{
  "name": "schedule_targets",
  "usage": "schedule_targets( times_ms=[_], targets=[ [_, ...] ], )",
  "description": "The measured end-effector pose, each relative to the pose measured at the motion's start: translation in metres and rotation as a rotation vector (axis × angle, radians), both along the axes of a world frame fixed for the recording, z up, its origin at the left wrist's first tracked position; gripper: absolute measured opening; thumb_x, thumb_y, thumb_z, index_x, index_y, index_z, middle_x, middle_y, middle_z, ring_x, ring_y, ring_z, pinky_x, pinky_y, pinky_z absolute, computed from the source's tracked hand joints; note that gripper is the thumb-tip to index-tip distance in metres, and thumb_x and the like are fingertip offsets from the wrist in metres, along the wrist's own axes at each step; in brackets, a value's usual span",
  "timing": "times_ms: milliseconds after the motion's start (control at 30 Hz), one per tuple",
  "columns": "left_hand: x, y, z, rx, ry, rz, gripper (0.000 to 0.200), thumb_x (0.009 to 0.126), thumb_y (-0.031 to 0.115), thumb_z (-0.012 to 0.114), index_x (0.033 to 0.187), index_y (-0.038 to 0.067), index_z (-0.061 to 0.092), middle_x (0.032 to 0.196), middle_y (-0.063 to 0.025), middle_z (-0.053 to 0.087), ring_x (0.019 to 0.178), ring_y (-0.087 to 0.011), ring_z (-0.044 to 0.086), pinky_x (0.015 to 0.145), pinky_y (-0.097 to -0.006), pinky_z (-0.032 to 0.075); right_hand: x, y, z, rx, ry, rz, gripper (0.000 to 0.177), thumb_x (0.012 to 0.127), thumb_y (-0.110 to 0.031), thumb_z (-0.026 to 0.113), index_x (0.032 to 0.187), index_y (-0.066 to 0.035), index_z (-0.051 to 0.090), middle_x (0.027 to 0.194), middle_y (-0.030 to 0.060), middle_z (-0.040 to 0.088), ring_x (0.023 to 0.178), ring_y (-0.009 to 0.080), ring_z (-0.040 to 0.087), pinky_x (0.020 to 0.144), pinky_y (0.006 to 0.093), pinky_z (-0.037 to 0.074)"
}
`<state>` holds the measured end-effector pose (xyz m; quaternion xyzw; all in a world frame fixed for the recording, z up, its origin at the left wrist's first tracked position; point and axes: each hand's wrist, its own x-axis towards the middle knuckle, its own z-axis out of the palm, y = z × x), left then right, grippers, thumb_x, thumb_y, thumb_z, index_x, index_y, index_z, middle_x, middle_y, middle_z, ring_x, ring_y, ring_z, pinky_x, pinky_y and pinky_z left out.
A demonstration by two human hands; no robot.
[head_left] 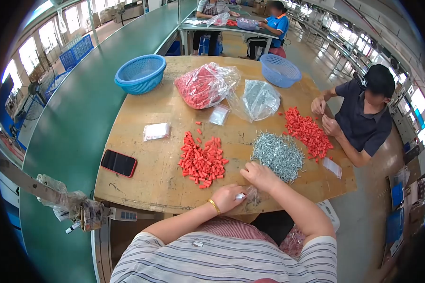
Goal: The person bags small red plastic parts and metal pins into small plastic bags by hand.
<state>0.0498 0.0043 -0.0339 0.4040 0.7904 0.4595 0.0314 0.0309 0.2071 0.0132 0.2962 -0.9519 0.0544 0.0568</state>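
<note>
My left hand [227, 198], with a gold bangle at the wrist, is closed on a small clear plastic bag [241, 195] near the table's front edge. My right hand [259, 175] is at the near left edge of a pile of silver screws [279, 155]. Its fingers are curled together; whatever they hold, if anything, is hidden. Beyond my left hand lies a heap of red plastic plugs [202, 160].
A phone [119, 163] and a stack of small bags [156, 132] lie left. Large plastic bags [208, 85] and blue baskets [140, 75] stand at the back. On the right, a co-worker [363, 113] handles something beside another red heap [307, 132].
</note>
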Motion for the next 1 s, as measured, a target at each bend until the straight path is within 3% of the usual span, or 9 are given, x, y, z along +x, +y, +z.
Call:
schedule_targets(
  times_ms=[33,133,267,367,567,667,767,1000],
  targets=[
    [0.000,0.001,-0.002,0.012,0.003,0.007,0.013,0.084,0.018,0.066,0.095,0.010,0.069,0.089,-0.0134,0.067,0.082,-0.0334,0.064,0.074,-0.0407,0.053,-0.001,0.004,-0.001,-0.032,-0.010,-0.034,0.011,0.079,-0.008,0.058,0.090,-0.007,0.055,0.091,0.0117,0.055,0.090,0.0311,0.061,0.074,0.0406,0.054],
    [-0.003,0.003,-0.003,0.034,-0.002,0.045,0.013,0.083,0.018,0.068,0.092,0.009,0.069,0.087,-0.0140,0.067,0.080,-0.0337,0.065,0.073,-0.0415,0.053,0.002,0.009,-0.003,-0.435,-0.135,-0.217,0.016,0.081,-0.003,0.060,0.096,-0.003,0.056,0.088,0.0129,0.061,0.082,0.0306,0.062,0.075,0.0381,0.053],
    [-0.009,0.004,0.010,-0.136,-0.029,0.093,0.014,0.082,0.018,0.069,0.092,0.009,0.069,0.086,-0.0127,0.066,0.078,-0.0332,0.065,0.070,-0.0420,0.053,0.034,0.003,0.007,-1.207,-0.450,-0.394,0.013,0.087,-0.001,0.063,0.100,-0.002,0.057,0.086,0.0062,0.064,0.078,0.0134,0.064,0.072,0.0273,0.052],
    [-0.014,0.003,0.032,-0.136,0.079,0.055,0.014,0.080,0.017,0.070,0.092,0.010,0.068,0.086,-0.0106,0.065,0.079,-0.0315,0.065,0.069,-0.0415,0.053,0.052,-0.003,0.018,-1.298,-0.551,-0.416,0.011,0.092,0.004,0.059,0.101,-0.002,0.055,0.091,-0.0009,0.059,0.084,0.0062,0.061,0.073,0.0227,0.051],
    [-0.013,0.007,0.042,-0.140,0.323,0.017,0.022,0.075,0.011,0.070,0.096,0.013,0.067,0.086,-0.0053,0.062,0.079,-0.0253,0.065,0.065,-0.0368,0.054,0.063,-0.004,0.012,-1.046,-0.451,-0.487,0.015,0.087,0.003,0.062,0.101,-0.002,0.058,0.095,0.0031,0.058,0.082,0.0071,0.060,0.071,0.0234,0.049],
    [-0.013,0.007,0.044,-0.148,0.352,0.007,0.022,0.075,0.011,0.069,0.097,0.012,0.067,0.086,-0.0050,0.062,0.078,-0.0250,0.065,0.065,-0.0364,0.054,0.067,-0.004,0.020,-0.807,-0.178,-0.470,0.017,0.080,-0.003,0.068,0.095,-0.003,0.061,0.096,0.0083,0.057,0.077,0.0184,0.060,0.071,0.0302,0.050],
    [-0.015,0.005,0.043,-0.140,0.382,-0.009,0.021,0.075,0.010,0.069,0.096,0.012,0.067,0.085,-0.0050,0.062,0.077,-0.0248,0.064,0.064,-0.0357,0.053,0.069,0.003,0.023,-0.741,-0.288,-0.432,0.020,0.078,-0.004,0.068,0.097,-0.004,0.062,0.101,0.0101,0.056,0.079,0.0215,0.059,0.073,0.0328,0.050],
    [-0.018,0.005,0.039,-0.134,0.385,-0.004,0.022,0.074,0.009,0.069,0.096,0.011,0.068,0.084,-0.0055,0.062,0.076,-0.0253,0.064,0.065,-0.0354,0.052,0.072,-0.001,0.030,-0.706,-0.172,-0.348,0.015,0.082,-0.007,0.066,0.097,-0.006,0.066,0.099,0.0102,0.057,0.082,0.0251,0.061,0.075,0.0353,0.050]
  ],
)
